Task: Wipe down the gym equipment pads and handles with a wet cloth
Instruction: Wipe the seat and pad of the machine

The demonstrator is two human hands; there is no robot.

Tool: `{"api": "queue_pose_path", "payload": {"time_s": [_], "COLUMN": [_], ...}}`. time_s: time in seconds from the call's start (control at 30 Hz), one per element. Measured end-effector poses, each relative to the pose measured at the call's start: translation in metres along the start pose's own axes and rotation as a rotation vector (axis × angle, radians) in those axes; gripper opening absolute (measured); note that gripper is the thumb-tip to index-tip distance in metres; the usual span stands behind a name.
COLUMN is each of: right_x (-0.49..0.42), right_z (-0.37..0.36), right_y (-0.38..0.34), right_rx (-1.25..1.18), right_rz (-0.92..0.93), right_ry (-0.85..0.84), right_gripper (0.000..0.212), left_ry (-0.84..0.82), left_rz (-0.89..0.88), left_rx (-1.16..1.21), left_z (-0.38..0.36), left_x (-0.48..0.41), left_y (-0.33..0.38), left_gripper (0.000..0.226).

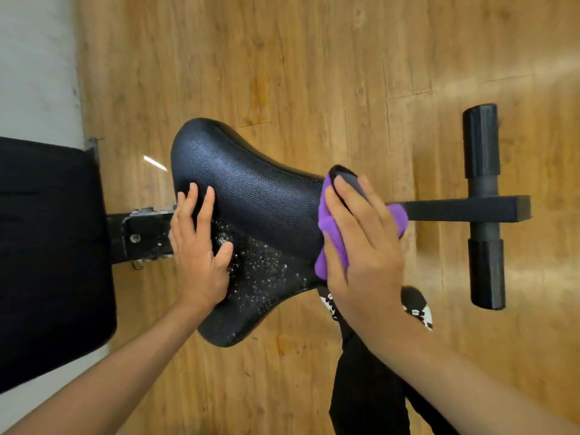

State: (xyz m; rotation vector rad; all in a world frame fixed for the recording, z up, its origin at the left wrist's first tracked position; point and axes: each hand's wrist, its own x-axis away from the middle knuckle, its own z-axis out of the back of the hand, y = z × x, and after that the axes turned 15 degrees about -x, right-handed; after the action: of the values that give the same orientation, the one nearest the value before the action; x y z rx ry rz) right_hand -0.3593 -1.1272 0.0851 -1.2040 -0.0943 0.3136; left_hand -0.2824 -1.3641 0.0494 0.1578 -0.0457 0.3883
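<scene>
Black trouser cloth (pixel 370 397) fills the lower edge under the right forearm, and above it shows a black-and-white checkered shoe (pixel 419 309) on the floor. Both bare forearms reach up from the bottom toward a black, pebbled seat pad (pixel 260 196).

The left hand (pixel 197 243) lies flat on the wide end of the pad, fingers straight and slightly spread, thumb out to the side, holding nothing. The right hand (pixel 361 243) is laid palm-down over a purple cloth (pixel 334 249), pressing it against the pad's narrow end. Its fingers are stretched out over the cloth, and folds of purple bulge out on either side of the hand. Between the two hands, on the near slope of the pad, sits a scatter of water droplets (pixel 263 271).

Left of the seat pad is a black metal bracket (pixel 141 233) with bolts, and beyond it a broad black back pad (pixel 47 262). From under the narrow end a square black bar (pixel 464 208) runs right to a crosspiece carrying two black foam rollers (pixel 480 142).

Below it all lies a wood-plank floor (pixel 314 58), with a pale wall (pixel 34 58) along the left.
</scene>
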Motion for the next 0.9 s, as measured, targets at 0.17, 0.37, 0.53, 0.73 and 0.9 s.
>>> {"api": "queue_pose_path", "payload": {"time_s": [0.17, 0.37, 0.53, 0.73, 0.9], "right_x": [-0.050, 0.016, -0.056, 0.033, -0.020], "right_z": [-0.003, -0.014, -0.007, -0.028, -0.013], "right_y": [0.011, 0.003, 0.014, -0.005, 0.013], "right_rx": [-0.084, -0.015, -0.041, 0.012, -0.044], "right_rz": [-0.080, -0.052, -0.193, -0.086, -0.063], "right_ry": [-0.014, 0.138, 0.012, 0.205, 0.083], "right_gripper": [0.021, 0.050, 0.021, 0.050, 0.033], "left_ry": [0.000, -0.003, 0.019, 0.020, 0.045], "left_rz": [0.000, -0.012, 0.000, 0.008, 0.039], "left_rx": [0.020, 0.019, 0.070, 0.093, 0.103], "left_z": [-0.001, -0.002, -0.001, -0.001, -0.003], "left_x": [-0.002, 0.000, 0.002, 0.002, 0.000], "left_y": [-0.001, -0.007, -0.003, -0.008, -0.004], "left_gripper": [0.087, 0.092, 0.088, 0.070, 0.071]}}
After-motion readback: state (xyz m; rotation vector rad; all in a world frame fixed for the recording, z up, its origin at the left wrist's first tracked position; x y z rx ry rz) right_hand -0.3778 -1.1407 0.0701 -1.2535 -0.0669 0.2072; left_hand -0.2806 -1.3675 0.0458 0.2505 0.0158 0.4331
